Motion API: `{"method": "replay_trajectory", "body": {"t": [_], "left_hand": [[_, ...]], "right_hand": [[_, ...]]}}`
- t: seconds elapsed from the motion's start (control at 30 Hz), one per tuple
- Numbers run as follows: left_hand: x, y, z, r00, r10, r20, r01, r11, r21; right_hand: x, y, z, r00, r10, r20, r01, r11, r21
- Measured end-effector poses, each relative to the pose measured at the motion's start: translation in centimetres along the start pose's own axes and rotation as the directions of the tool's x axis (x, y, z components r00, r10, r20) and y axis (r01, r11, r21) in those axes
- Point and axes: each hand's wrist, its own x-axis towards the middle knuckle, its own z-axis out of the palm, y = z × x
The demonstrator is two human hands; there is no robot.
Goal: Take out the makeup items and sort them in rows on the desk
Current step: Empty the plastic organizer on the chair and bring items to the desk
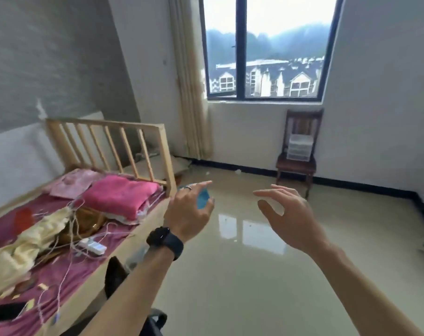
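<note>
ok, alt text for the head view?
Two bare hands reach forward over a glossy floor: the left hand, wearing a black watch, holds a small blue item; the right hand is open and empty. A bed with pink bedding stands left, a window and a wooden chair ahead.

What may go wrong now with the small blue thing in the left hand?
1. The left hand holds the small blue thing, index finger free; it may slip onto the glossy floor.
2. The right hand is open and apart, so probably too late to catch it.
3. No desk shows here; the loose cords on the bed could snag anything put there.
</note>
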Motion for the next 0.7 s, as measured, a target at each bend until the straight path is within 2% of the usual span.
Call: {"method": "replay_trajectory", "body": {"t": [0.17, 0.33, 0.53, 0.7], "left_hand": [[8.4, 8.7, 6.7, 0.992, 0.122, -0.019, -0.123, 0.989, -0.085], [16.2, 14.3, 12.7, 0.979, 0.205, -0.004, -0.204, 0.975, -0.082], [26.3, 16.7, 19.3, 0.960, 0.279, -0.033, -0.281, 0.958, -0.057], [37.2, 17.0, 25.9, 0.954, 0.300, -0.006, -0.300, 0.950, -0.082]], "right_hand": [[3.8, 9.1, -7.3, 0.989, 0.034, -0.145, -0.042, 0.998, -0.054], [8.4, 16.4, -12.6, 0.967, 0.093, -0.239, -0.122, 0.986, -0.110], [15.8, 25.8, -15.4, 0.952, 0.137, -0.275, -0.189, 0.966, -0.174], [24.4, 33.3, -15.3, 0.943, 0.168, -0.288, -0.242, 0.940, -0.240]]}}
